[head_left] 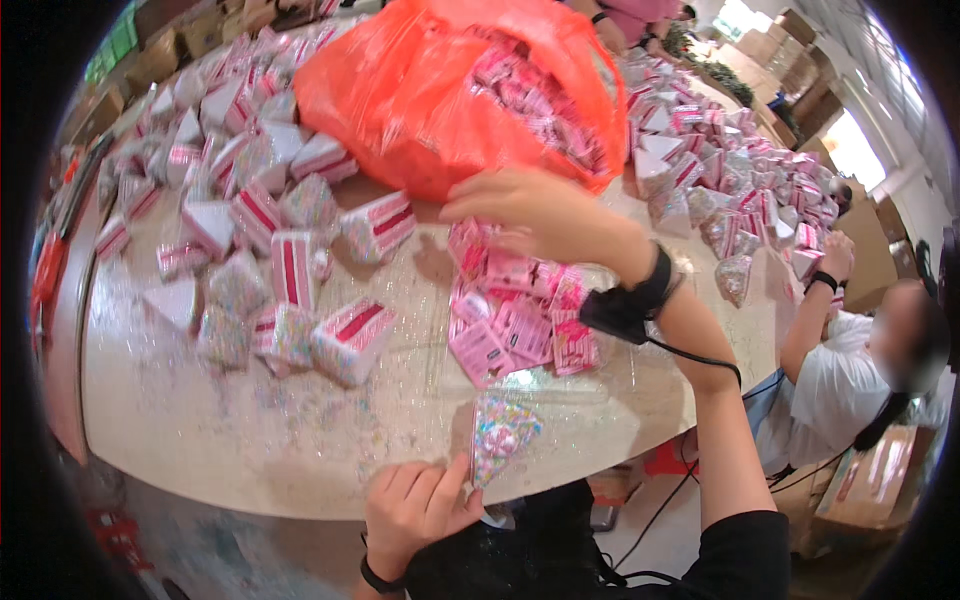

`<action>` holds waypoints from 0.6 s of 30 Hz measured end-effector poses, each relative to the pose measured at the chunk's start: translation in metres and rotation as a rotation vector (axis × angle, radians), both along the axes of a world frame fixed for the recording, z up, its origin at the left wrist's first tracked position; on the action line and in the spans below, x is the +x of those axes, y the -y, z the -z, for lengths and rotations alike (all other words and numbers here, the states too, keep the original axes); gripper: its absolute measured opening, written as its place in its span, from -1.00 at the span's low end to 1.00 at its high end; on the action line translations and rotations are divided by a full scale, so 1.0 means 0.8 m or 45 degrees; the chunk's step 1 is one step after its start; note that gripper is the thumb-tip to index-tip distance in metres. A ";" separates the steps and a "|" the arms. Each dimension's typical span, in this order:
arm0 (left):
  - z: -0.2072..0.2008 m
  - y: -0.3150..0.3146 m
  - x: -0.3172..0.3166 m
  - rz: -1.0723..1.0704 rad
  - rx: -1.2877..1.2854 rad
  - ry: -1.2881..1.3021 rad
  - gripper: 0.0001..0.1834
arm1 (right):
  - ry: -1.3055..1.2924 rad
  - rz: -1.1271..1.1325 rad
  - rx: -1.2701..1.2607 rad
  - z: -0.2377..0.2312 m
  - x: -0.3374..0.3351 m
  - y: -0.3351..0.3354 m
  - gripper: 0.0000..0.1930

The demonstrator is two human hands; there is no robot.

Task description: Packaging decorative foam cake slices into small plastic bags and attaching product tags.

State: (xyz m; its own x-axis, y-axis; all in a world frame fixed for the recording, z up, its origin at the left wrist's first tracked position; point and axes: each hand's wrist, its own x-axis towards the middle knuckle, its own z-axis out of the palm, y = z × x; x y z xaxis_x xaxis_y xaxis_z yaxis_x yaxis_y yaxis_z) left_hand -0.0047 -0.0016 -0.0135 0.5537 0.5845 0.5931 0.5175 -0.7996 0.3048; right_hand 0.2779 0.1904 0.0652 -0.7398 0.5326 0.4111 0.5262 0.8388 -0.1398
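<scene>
At the table's near edge, my left hand (418, 508) pinches the left side of a toy cake slice (503, 440) between thumb and fingers. Its triangular top is covered in multicoloured sprinkles, with a pink-white piece in the middle. My right hand (550, 222) reaches over a loose pile of pink printed cards (515, 333), just in front of an orange-red plastic bag (400, 120). The fingers of that hand are stretched out, and nothing shows in them. More pink packets (540, 105) fill the bag's mouth. A black band with a cable circles my right wrist.
Many white-and-pink cake slices (293, 270) are heaped on the table's left, with another heap (700, 170) at far right. A person in a white top (835, 390) sits at right. Another person's pink garment (635, 18) shows behind the bag. Cardboard boxes (870, 480) stand at right.
</scene>
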 end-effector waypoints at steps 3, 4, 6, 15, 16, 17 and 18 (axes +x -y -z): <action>0.004 0.002 0.000 0.002 -0.006 0.012 -0.57 | 0.490 0.217 -0.098 -0.001 -0.024 0.001 -0.74; 0.003 0.001 0.001 0.010 0.005 0.013 -0.57 | 0.490 0.227 -0.089 -0.002 -0.021 0.003 -0.74; 0.000 0.000 0.005 0.036 -0.013 0.019 -0.57 | 0.148 0.257 0.211 -0.004 -0.006 0.014 -0.86; 0.008 0.010 -0.014 -0.003 -0.005 0.425 -0.26 | -0.198 0.259 -0.225 -0.026 -0.006 0.180 -0.77; 0.002 0.012 -0.016 -0.003 -0.007 0.424 -0.26 | -0.105 0.201 -0.259 -0.028 -0.017 0.210 -0.75; -0.009 0.017 -0.018 0.042 -0.140 0.496 -0.16 | -0.130 0.166 -0.295 -0.026 -0.031 0.236 -0.73; -0.019 0.021 -0.018 0.095 -0.276 0.577 -0.05 | -0.147 0.141 -0.330 -0.026 -0.041 0.258 -0.70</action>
